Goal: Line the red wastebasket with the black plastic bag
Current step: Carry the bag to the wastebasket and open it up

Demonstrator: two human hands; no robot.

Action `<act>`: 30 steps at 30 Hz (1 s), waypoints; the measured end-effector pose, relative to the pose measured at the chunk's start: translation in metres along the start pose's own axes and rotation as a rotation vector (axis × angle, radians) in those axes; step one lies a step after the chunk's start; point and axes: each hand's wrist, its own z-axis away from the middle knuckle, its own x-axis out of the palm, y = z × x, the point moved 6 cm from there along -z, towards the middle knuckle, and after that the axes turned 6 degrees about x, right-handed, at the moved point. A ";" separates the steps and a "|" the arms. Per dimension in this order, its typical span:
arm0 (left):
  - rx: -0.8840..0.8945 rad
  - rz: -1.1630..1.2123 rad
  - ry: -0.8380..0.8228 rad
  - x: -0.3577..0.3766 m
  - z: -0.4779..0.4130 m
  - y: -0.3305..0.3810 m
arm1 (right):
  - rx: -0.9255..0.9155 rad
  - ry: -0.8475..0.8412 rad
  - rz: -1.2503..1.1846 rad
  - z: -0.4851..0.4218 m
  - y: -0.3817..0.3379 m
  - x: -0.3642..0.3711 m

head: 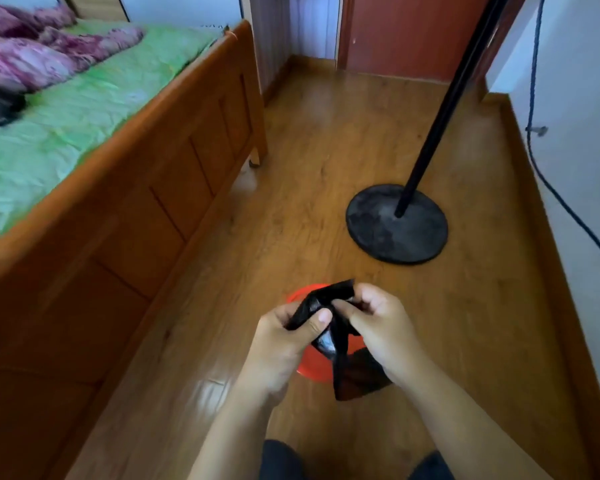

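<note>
both hands hold the black plastic bag [352,377] above the red wastebasket [305,368]. the wastebasket stands on the wooden floor [326,161], near the person and to the right of the bed frame [136,209]. the left hand [284,336] pinches a folded edge of the bag between its thumb and curled fingers. the right hand [378,327] has its grip clamped on the film just beside it. the bag is bunched, and a tail hangs down over the near right part of the wastebasket.

possible faults:
- the mouth of the bag is not yet open. thin film layers tend to cling. if both grips hold the same layer, pulling apart would likely stretch or tear the film.
- the wastebasket looks light and nothing holds it. a dragging bag tail could tip or slide it.
- if the sealed end is taken for the mouth, the bag will not open.

limits of view:
- the hands and bag cover most of the wastebasket. only parts of its rim and wall show, and its inside is hidden.
- which end of the bag is the mouth cannot be told.
- the right fingertips are tucked out of sight.
</note>
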 end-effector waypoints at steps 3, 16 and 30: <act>0.011 0.096 -0.009 0.004 0.009 -0.024 | -0.087 0.056 -0.012 0.009 0.021 -0.009; 0.033 0.122 -0.037 0.023 0.156 -0.006 | -0.134 -0.078 -0.223 0.159 0.009 -0.018; 0.080 0.020 0.025 0.015 0.111 -0.008 | -0.017 -0.151 -0.327 0.129 0.017 -0.020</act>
